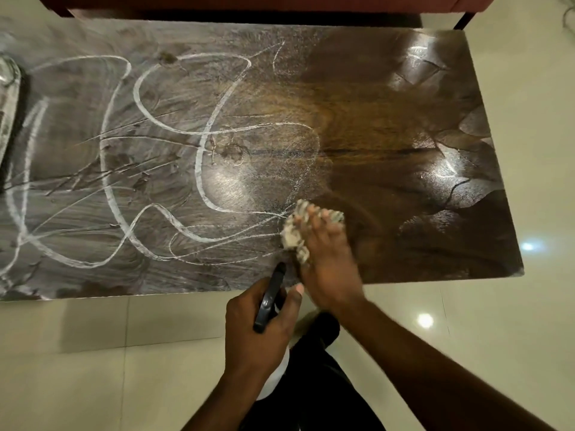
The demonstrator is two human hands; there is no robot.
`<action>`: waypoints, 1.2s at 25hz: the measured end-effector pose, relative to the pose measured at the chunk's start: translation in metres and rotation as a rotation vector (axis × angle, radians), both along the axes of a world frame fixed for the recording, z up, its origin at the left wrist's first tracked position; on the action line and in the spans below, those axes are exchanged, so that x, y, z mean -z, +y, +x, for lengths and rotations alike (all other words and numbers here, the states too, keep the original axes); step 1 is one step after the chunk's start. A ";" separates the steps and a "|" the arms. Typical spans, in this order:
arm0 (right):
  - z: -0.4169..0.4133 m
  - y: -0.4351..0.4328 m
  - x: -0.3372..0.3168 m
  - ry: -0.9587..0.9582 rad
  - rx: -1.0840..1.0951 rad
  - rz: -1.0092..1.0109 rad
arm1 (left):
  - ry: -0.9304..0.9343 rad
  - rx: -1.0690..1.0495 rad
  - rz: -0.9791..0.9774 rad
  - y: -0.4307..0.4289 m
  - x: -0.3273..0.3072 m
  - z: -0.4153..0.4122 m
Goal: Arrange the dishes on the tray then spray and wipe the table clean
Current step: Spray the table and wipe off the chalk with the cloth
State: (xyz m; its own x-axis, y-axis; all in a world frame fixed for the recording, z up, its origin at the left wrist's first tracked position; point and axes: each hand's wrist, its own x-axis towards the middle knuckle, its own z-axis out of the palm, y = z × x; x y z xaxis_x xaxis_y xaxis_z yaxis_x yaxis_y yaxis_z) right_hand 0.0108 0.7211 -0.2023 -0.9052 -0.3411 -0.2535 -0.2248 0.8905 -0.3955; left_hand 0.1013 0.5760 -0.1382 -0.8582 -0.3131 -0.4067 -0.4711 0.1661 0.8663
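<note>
Closest to me, at six o'clock, my left hand (264, 331) is hanging just off the near table edge with its fingers curled tight around the black trigger head of a white plastic spray bottle (270, 298), the nozzle pointing toward twelve o'clock. Just past it, toward one o'clock, my right hand (326, 259) is pressing flat with fingers spread over a crumpled, mottled grey-and-cream cloth (295, 231), pinning it to the dark brown wood-grain rectangular table (373, 119). From nine o'clock across to the centre the tabletop is carrying cloudy white swirls of cleaner (109, 150) in loops and streaks; from the centre to three o'clock the wood is showing glossy and mostly bare. I am judging that the wiping is underway with the nine o'clock half left to clear. Trouble could come from the cloth, which looks soiled and bunched: it may only be dragging residue into fresh arcs instead of lifting it. At the far nine o'clock edge something clear and glassy (7, 88) is sitting, cropped so I cannot tell what it is; a long sweep that way could knock it, and it is blocking that strip of surface. At twelve o'clock a dark red seat (280, 4) is sitting right behind the far edge, and pale glossy floor tiles (93, 368) are surrounding everything.
</note>
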 end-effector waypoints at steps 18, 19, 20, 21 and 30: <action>-0.069 -0.006 0.005 0.064 -0.486 -0.079 | 0.027 0.023 -0.012 -0.026 -0.006 -0.103; -0.080 0.003 0.003 0.063 -0.652 -0.097 | 0.040 0.038 -0.021 -0.026 -0.008 -0.108; -0.097 0.013 0.001 0.060 -0.742 -0.085 | 0.048 0.047 -0.035 -0.027 -0.009 -0.113; -0.117 0.024 -0.001 0.045 -0.732 -0.039 | 0.047 0.044 -0.038 -0.027 -0.011 -0.116; -0.191 -0.004 0.004 0.032 0.101 -0.013 | -0.013 0.012 -0.014 -0.030 -0.025 -0.147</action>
